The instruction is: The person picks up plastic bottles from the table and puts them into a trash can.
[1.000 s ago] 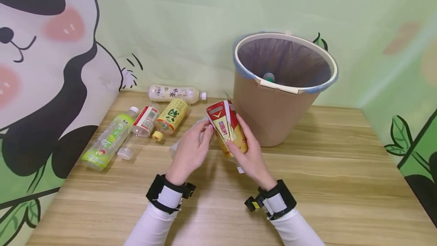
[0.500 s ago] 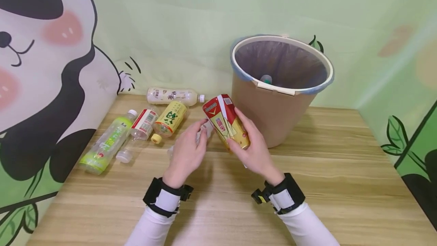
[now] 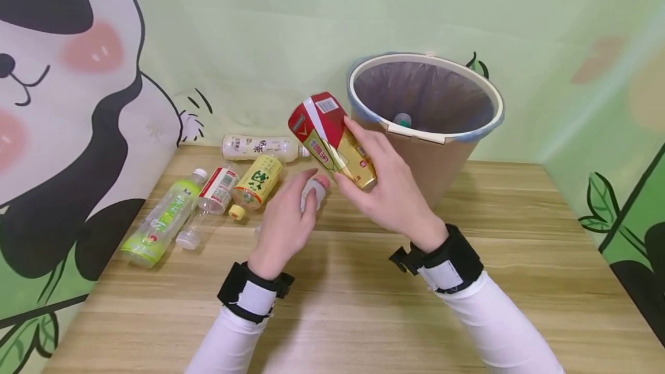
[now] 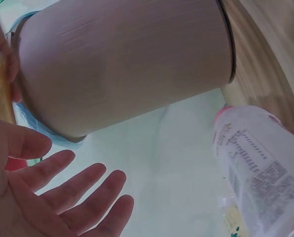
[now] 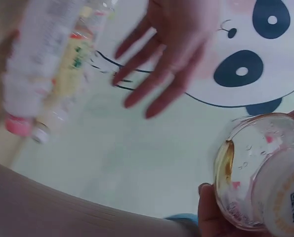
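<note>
In the head view, my right hand (image 3: 392, 189) grips a plastic bottle with a red and gold label (image 3: 332, 137), raised in front of the bin (image 3: 431, 169). The right wrist view shows the clear end of this bottle with its white cap (image 5: 285, 197). My left hand (image 3: 283, 218) holds nothing; the left wrist view shows its fingers (image 4: 95, 197) spread and fairly straight. Below that hand lies a white-labelled bottle with a pink cap (image 3: 316, 192), partly hidden by the hand in the head view.
The lined bin holds a green-capped bottle (image 3: 402, 120). Left on the table lie a green-labelled bottle (image 3: 166, 218), a red-and-white-labelled one (image 3: 218, 189), a yellow-labelled one (image 3: 260, 180) and a milk tea bottle (image 3: 260, 148). A panda-print backdrop (image 3: 249, 45) stands behind.
My right hand has lifted the red and gold bottle up and away from the left hand, toward the bin's rim. The left hand stays nearly in place, and the pink-capped bottle shows more.
</note>
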Available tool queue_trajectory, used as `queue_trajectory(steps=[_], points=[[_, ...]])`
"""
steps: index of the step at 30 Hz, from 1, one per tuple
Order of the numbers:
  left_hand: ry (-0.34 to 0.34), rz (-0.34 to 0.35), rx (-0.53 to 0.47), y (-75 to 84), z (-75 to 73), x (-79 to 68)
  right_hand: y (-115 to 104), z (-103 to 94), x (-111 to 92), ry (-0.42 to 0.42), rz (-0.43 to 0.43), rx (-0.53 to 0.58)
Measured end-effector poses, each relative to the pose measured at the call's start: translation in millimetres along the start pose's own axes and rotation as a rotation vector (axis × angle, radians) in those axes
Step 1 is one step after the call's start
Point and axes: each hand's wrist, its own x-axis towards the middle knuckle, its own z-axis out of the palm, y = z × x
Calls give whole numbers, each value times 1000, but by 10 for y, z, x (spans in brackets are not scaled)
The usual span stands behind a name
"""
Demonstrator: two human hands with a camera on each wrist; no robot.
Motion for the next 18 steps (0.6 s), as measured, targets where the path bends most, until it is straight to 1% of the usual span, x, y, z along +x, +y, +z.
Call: queue_trajectory(steps=[3, 7, 14, 18], points=[[-1, 9, 9, 11, 9, 22, -85, -124, 169, 8, -12, -46], [2, 19, 13, 28, 22, 26, -98, -292, 358, 30, 17, -63], [-7, 10, 3, 21, 42, 13, 54, -525, 567, 109, 134, -37], [-8, 12, 8, 6, 45, 3, 186, -632, 628, 121, 250, -24]])
